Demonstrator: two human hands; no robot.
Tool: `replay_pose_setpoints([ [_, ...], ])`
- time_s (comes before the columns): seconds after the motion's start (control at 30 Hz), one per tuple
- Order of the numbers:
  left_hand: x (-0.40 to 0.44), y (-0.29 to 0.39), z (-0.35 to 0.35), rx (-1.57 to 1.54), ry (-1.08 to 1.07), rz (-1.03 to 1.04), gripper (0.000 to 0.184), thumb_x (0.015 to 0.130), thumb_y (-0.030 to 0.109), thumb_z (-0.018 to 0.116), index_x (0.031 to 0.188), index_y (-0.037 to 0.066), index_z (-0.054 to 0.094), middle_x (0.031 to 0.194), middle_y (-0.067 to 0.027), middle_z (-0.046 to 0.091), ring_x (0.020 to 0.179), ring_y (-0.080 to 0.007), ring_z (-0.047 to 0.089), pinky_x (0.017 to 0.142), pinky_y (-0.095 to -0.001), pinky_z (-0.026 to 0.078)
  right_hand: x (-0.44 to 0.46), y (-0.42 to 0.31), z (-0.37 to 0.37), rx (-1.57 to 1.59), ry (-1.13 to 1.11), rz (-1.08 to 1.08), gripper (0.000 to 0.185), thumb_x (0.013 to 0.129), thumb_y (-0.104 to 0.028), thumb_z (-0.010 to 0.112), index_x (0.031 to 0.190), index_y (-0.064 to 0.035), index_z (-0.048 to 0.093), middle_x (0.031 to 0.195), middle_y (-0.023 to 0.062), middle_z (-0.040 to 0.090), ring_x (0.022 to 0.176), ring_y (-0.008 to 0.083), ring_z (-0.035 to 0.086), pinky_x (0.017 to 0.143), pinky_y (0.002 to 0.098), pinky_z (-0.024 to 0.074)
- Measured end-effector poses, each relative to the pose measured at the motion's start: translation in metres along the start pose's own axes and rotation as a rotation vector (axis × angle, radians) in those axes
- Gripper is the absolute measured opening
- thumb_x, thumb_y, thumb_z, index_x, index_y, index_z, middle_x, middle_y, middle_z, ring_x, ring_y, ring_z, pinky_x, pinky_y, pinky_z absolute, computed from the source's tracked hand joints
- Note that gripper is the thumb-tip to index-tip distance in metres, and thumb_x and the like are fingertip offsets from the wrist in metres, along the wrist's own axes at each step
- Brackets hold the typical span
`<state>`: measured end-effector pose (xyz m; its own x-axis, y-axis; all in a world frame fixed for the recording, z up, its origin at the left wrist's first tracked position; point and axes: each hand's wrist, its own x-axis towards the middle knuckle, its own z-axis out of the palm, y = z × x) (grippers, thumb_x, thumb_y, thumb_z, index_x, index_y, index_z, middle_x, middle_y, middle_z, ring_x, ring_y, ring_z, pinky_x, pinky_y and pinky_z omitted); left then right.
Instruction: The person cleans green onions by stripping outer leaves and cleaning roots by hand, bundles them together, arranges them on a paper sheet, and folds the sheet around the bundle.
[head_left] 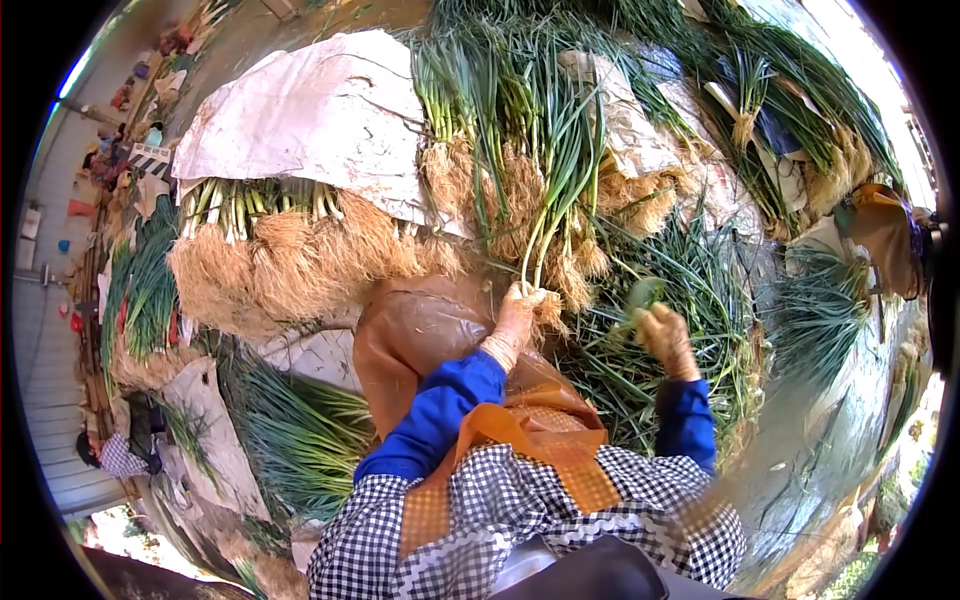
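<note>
My left hand (pixel 517 312) is closed around a few spring onions (pixel 540 235), just above their tan roots. Their long green leaves point away from me and lie against a pile of rooted spring onions (pixel 510 125). To the right, my right hand (pixel 665 338) is raised with its fingers pinched. A blurred bit of green leaf (pixel 645 292) shows at its fingertips. Below that hand spreads a heap of loose green leaves (pixel 650 390). A brown apron (pixel 425 325) covers my lap between the left hand and the pile.
A pale sheet (pixel 300 110) covers more spring onions, their roots (pixel 290 255) sticking out towards me. Bundles of greens lie at left (pixel 300 430) and far right (pixel 820 310). A person in a checked top (pixel 120 455) is at the far left.
</note>
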<state>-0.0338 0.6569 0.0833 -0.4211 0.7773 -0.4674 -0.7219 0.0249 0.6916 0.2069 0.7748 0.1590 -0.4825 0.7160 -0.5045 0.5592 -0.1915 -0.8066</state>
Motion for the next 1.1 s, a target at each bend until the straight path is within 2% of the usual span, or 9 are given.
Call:
replay_pose_setpoints([
  [0.1, -0.003, -0.004, 0.003, 0.047, -0.054, 0.034, 0.007, 0.083, 0.002, 0.052, 0.085, 0.005, 0.046, 0.082, -0.0134, 0.061, 0.073, -0.0188, 0.061, 0.067, -0.0290, 0.051, 0.042, 0.026, -0.039, -1.109, -0.152, 0.410, 0.037, 0.085, -0.042, 0.051, 0.084, -0.0065, 0.062, 0.069, 0.0096, 0.061, 0.062, 0.0210, 0.059, 0.055, 0.0356, 0.0467],
  [0.2, -0.001, -0.005, -0.004, 0.136, -0.154, 0.057, 0.006, 0.086, 0.006, 0.048, 0.091, 0.006, 0.044, 0.089, -0.0165, 0.062, 0.076, -0.0213, 0.061, 0.070, -0.0313, 0.051, 0.064, 0.006, 0.016, -0.604, 0.161, -0.355, 0.037, 0.084, -0.041, 0.053, 0.081, -0.0044, 0.061, 0.067, 0.0107, 0.061, 0.061, 0.0273, 0.057, 0.060, 0.0354, 0.0463],
  [0.3, -0.001, -0.002, -0.009, 0.097, -0.152, -0.012, 0.006, 0.087, 0.006, 0.045, 0.093, 0.007, 0.045, 0.089, -0.0171, 0.062, 0.077, -0.0218, 0.061, 0.068, -0.0316, 0.051, 0.071, -0.068, 0.070, 0.282, -0.277, -0.144, 0.033, 0.089, -0.036, 0.050, 0.090, -0.0045, 0.060, 0.070, 0.0023, 0.058, 0.057, 0.0096, 0.052, 0.053, 0.0242, 0.0415],
  [0.43, -0.025, 0.010, 0.001, -0.049, -0.127, -0.140, 0.005, 0.088, 0.009, 0.045, 0.093, 0.007, 0.045, 0.089, -0.0152, 0.061, 0.075, -0.0213, 0.060, 0.068, -0.0316, 0.051, 0.119, -0.053, 0.132, 0.278, -0.171, -0.184, 0.031, 0.086, -0.036, 0.054, 0.075, -0.0068, 0.058, 0.059, 0.0015, 0.056, 0.048, 0.0120, 0.050, 0.046, 0.0272, 0.0392],
  [0.57, -0.024, 0.006, -0.005, 0.075, 0.027, -0.301, 0.014, 0.088, 0.012, 0.046, 0.100, 0.006, 0.048, 0.092, -0.0104, 0.059, 0.077, -0.0198, 0.059, 0.069, -0.0317, 0.050, 0.106, -0.018, 0.149, -1.088, 0.179, -0.843, 0.023, 0.084, -0.031, 0.054, 0.073, -0.0121, 0.061, 0.060, 0.0100, 0.058, 0.061, 0.0272, 0.062, 0.054, 0.0376, 0.0487],
  [0.73, -0.029, 0.027, -0.007, -0.314, -0.281, -0.410, 0.027, 0.091, 0.018, 0.044, 0.114, 0.004, 0.048, 0.074, -0.0036, 0.052, 0.064, -0.0126, 0.051, 0.055, -0.0253, 0.045, 0.038, -0.079, 0.070, -0.170, -0.479, -0.413, 0.027, 0.086, -0.032, 0.056, 0.100, -0.0110, 0.062, 0.075, 0.0049, 0.063, 0.062, 0.0135, 0.056, 0.060, 0.0275, 0.0471],
  [0.8, -0.033, 0.047, 0.000, -0.677, -0.499, -0.437, 0.020, 0.093, 0.019, 0.043, 0.105, 0.004, 0.049, 0.057, 0.0010, 0.039, 0.046, -0.0084, 0.039, 0.043, -0.0217, 0.037, 0.104, -0.037, 0.057, -0.036, -0.166, -0.163, 0.029, 0.086, -0.018, 0.053, 0.113, -0.0068, 0.053, 0.095, 0.0059, 0.055, 0.070, 0.0100, 0.053, 0.055, 0.0251, 0.0466],
  [0.97, -0.051, 0.135, 0.035, -0.459, -0.648, -0.062, 0.015, 0.091, 0.022, 0.049, 0.094, 0.007, 0.051, 0.058, 0.0000, 0.046, 0.044, -0.0091, 0.044, 0.035, -0.0219, 0.035, 0.196, -0.026, 0.060, -0.488, 0.285, -0.364, 0.048, 0.079, -0.045, 0.057, 0.103, -0.0038, 0.060, 0.094, 0.0219, 0.062, 0.090, 0.0331, 0.059, 0.078, 0.0379, 0.0458],
  [1.1, -0.029, 0.098, 0.009, -0.095, -0.256, 0.045, 0.012, 0.090, 0.014, 0.048, 0.099, 0.006, 0.051, 0.098, -0.0112, 0.061, 0.098, -0.0216, 0.057, 0.083, -0.0329, 0.047, 0.169, -0.066, 0.057, -0.252, 0.182, -0.345, 0.040, 0.078, -0.035, 0.060, 0.097, -0.0005, 0.060, 0.089, 0.0204, 0.063, 0.085, 0.0312, 0.061, 0.074, 0.0359, 0.0468],
])
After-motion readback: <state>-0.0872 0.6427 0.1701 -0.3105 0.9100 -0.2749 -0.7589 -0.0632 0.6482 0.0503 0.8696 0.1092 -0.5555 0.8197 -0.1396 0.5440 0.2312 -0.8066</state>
